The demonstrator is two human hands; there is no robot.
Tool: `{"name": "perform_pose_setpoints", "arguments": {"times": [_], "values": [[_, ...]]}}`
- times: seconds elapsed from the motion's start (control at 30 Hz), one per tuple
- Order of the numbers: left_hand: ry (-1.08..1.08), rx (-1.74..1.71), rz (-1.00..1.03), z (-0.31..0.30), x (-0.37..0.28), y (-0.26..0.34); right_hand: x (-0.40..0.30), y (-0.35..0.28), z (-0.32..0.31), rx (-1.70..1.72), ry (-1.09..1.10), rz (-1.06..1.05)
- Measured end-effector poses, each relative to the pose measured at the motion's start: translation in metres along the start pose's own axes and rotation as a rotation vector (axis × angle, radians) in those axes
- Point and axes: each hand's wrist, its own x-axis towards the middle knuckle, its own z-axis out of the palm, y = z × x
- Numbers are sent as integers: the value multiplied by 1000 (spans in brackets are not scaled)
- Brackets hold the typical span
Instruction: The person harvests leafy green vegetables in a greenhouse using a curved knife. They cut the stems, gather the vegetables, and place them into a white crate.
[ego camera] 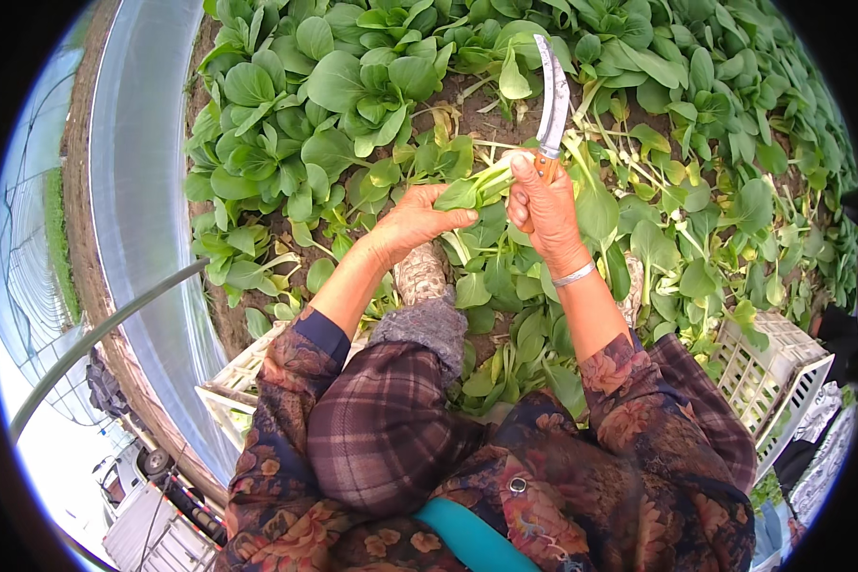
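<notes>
My right hand (543, 204) grips the orange handle of a curved sickle knife (554, 107), its blade pointing up and away from me. The thumb of that hand also presses on the pale stems of a small bok choy plant (495, 184). My left hand (418, 218) holds the leafy end of the same plant between thumb and fingers. Below and around both hands lie loose bok choy leaves (597, 207), some yellowing, on brown soil. Standing bok choy plants (379, 86) grow beyond the hands.
White plastic crates stand at my left (232, 386) and right (776, 379). Clear plastic film (143, 143) and a bent greenhouse hoop (107, 336) run along the left. Another person's patterned clothing (819, 457) shows at the lower right edge. A truck (150, 515) stands outside, lower left.
</notes>
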Motion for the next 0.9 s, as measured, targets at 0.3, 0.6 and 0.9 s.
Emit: {"name": "perform_pose_setpoints", "arguments": {"times": [0.3,0.6,0.9], "values": [[-23,747,-10,1,45,16,33,37,-10,-184,-52,234],[538,1432,345,-105,90,-7,85,81,8,-292,-76,508],[585,1269,238,-126,87,-18,111,97,25,-245,-63,548]]}}
